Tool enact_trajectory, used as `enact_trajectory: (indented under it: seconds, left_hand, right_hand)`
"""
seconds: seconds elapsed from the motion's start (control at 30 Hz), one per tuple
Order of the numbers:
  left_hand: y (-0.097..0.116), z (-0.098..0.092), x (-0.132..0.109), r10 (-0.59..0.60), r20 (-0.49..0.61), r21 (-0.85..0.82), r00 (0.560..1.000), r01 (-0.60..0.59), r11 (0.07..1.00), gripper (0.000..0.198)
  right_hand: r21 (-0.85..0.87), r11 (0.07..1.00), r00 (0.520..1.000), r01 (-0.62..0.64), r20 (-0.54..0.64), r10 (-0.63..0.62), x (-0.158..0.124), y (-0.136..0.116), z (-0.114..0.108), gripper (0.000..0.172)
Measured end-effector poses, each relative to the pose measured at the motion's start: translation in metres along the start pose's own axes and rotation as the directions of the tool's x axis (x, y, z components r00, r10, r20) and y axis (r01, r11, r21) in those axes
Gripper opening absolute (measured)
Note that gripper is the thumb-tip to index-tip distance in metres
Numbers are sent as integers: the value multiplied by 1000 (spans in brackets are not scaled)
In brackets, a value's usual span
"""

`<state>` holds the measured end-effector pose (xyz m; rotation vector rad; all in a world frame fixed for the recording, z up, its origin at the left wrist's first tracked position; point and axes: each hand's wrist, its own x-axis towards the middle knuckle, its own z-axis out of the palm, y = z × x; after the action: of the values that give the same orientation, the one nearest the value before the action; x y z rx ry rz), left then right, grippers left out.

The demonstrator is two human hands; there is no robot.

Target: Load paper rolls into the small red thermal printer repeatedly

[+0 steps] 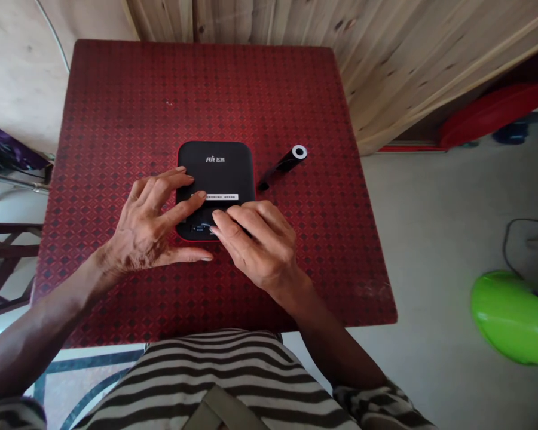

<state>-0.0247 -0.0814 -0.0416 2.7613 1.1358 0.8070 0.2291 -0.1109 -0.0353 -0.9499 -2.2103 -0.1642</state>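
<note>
A flat black device (224,173) with rounded corners, a red rim and a pale printed logo lies on the red table. Across it runs a narrow white label (226,197), partly under my left hand. My left hand (147,227) rests with spread fingers on the device's left side, its thumb out past the near edge. At the near right part of the device, my right hand (260,239) has its thumb and fingers pinched together. What lies between those fingertips is hidden. Small markings show on the recessed near section.
Right of the device, a dark cylinder (284,166) with a white ring at its end is on the patterned red table (314,257). A wooden plank wall (269,21) borders the far side. On the floor to the right stands a green plastic object (511,316).
</note>
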Motion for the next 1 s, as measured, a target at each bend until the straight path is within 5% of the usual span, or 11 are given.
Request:
enact_trajectory:
  seconds: [0.17,0.27,0.37,0.57,1.0]
  left_hand:
    - [11,-3,-7,-65,-69,-51,996,61,997,80]
    - [20,-3,-21,-157,-191,-37,969,153,988,80]
    - [24,4,-35,-151,-237,8,960,157,988,67]
    - [21,18,-45,-78,-263,62,962,98,993,72]
    - [24,18,-42,-89,-280,64,956,111,992,70]
  right_hand:
    - [129,968,962,-217,-140,234,-17,0,-5,30]
    - [317,844,835,-433,-212,508,-37,4,6,34]
    - [475,701,753,-532,-113,648,-56,7,28,47]
    - [555,684,825,-474,9,565,-65,6,57,77]
    - [559,679,830,-475,30,556,-62,5,54,77]
